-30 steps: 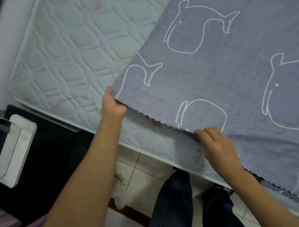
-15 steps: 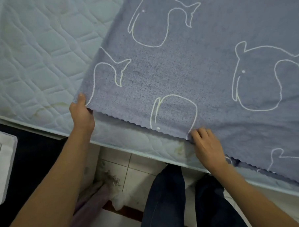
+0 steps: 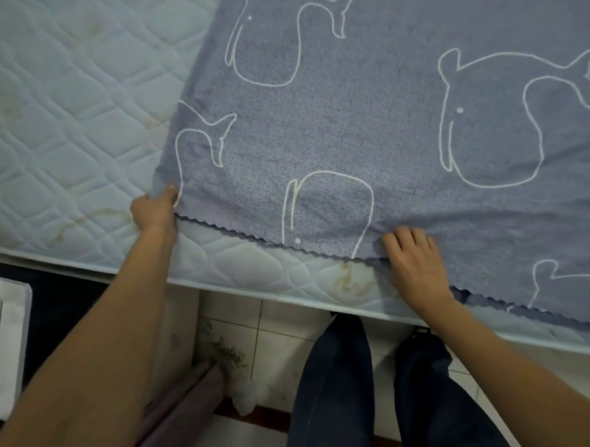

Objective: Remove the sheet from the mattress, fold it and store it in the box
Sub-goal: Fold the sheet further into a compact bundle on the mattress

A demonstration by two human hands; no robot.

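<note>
A grey-blue sheet (image 3: 367, 125) with white whale outlines lies over the right part of a pale quilted mattress (image 3: 63, 125). My left hand (image 3: 156, 212) pinches the sheet's near left corner, thumb on top. My right hand (image 3: 415, 265) grips the sheet's scalloped near edge, fingers curled over the cloth. Between both hands the edge runs taut along the mattress. The sheet is folded, with a second layer showing under the edge at the right. No box is identifiable.
The mattress edge (image 3: 273, 292) runs across in front of my legs (image 3: 331, 390) on a tiled floor (image 3: 284, 328). A white object (image 3: 6, 340) stands at the left on a dark surface. Purple cloth (image 3: 180, 407) and debris lie on the floor.
The view has shifted left and closer. Both hands keep hold of the sheet's near edge; the left hand with its corner has drawn slightly nearer the mattress edge.
</note>
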